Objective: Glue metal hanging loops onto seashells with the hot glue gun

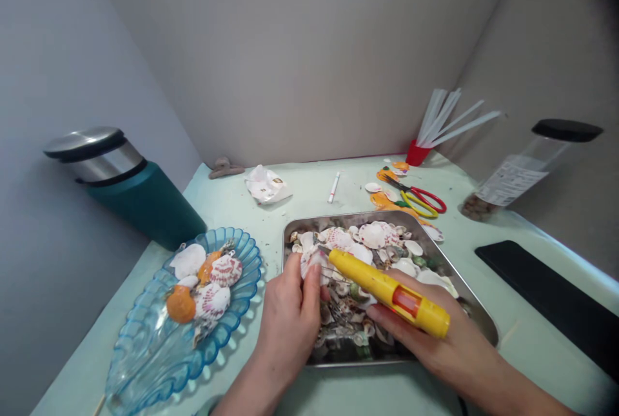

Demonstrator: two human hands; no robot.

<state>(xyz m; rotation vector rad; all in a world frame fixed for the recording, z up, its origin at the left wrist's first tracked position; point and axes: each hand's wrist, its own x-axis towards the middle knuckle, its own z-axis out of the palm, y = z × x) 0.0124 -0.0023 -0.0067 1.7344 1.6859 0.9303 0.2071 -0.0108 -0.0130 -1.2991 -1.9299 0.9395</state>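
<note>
Over the metal tray (387, 363) of mixed shells, my left hand (290, 313) pinches a pale scallop shell (312, 262) between thumb and fingers. My right hand (425, 319) is closed around a yellow tool (387, 287) with a reddish window in its side; it looks like a glue gun or drill. The tool's thin tip points left and meets or nearly meets the held shell. Under both hands lie white, speckled and green shells (377, 235). My right fingers partly hide the tray's contents.
To the left are a blue glass dish (145, 351) with shells and a teal bottle (140, 200). Behind the tray lie a crumpled wrapper (265, 185), a white stick (333, 188) and scissors (425, 202). A red cup (418, 154), a jar (512, 177) and a black phone-like slab (546, 300) stand or lie right.
</note>
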